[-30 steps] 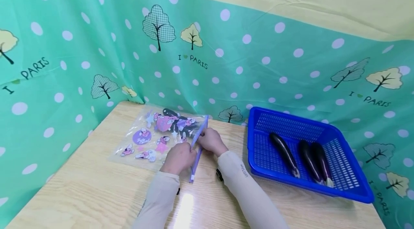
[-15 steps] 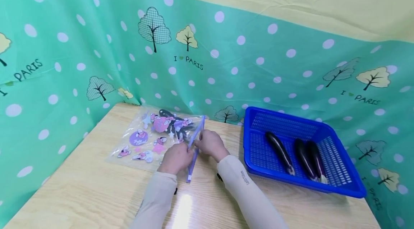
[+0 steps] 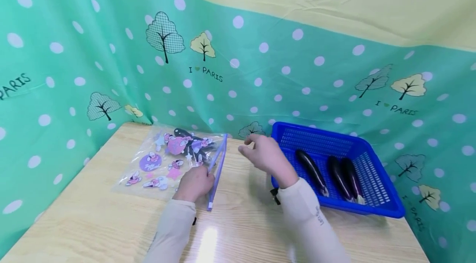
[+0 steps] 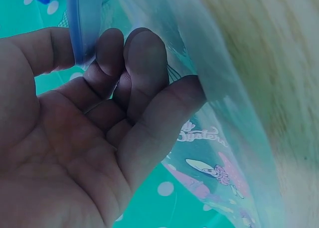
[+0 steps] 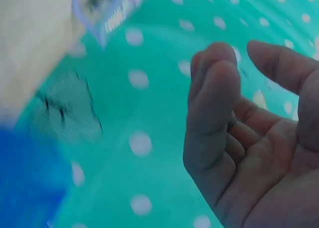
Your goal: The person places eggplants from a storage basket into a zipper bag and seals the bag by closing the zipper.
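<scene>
On the table's left side lies a clear zip bag (image 3: 150, 163) printed with cartoon figures. Dark purple eggplants (image 3: 181, 133) show through its plastic near the back edge. My left hand (image 3: 195, 182) pinches the bag at its mouth. In the left wrist view, the purple zip strip (image 4: 79, 26) passes between thumb and fingers. My right hand (image 3: 267, 155) hovers beside the basket's left end, fingers loosely bent and holding nothing; the right wrist view shows a gap between thumb and fingertips. Three eggplants (image 3: 311, 171) lie in the blue basket (image 3: 372, 211).
The light wooden table (image 3: 93, 217) meets a green dotted cloth (image 3: 230, 110) behind and on the left. The basket's raised rim stands at the right side of the table. A white slider (image 3: 210, 205) sits at the zip strip's near end.
My right hand has left the bag's mouth and moved right, toward the basket. The left hand keeps hold of the bag. The view has shifted a little to the right.
</scene>
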Motion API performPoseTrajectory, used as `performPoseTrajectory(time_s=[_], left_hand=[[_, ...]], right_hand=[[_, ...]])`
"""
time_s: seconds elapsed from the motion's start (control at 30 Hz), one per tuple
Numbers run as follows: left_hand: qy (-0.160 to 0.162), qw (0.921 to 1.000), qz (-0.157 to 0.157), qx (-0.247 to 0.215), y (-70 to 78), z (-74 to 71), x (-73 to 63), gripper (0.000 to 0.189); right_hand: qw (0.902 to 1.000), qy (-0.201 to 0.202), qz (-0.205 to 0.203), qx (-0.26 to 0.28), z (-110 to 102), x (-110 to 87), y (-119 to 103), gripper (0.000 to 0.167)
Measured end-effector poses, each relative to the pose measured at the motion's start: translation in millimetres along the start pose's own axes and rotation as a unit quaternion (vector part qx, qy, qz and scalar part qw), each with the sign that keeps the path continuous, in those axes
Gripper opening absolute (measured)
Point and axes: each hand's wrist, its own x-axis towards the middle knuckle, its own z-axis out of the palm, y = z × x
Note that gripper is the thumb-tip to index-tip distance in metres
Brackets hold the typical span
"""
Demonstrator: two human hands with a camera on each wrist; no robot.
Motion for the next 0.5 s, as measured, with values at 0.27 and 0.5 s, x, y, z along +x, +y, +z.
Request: performPoseTrajectory(time_s=[0.27,0.5], left_hand=[[-0.012,0.9998,-0.010,-0.012,-2.3,1.0,-2.0,0.020],[-0.001,1.0000,0.003,0.005,-1.3,-0.9,-2.4,0.020]], right_hand=[[0.9936,-0.037,0.014,-0.105,-54.9,2.9,41.9,0.038],[0.9741,-0.160,0.055,-0.150,-75.1,18.8,121.2,0.025]])
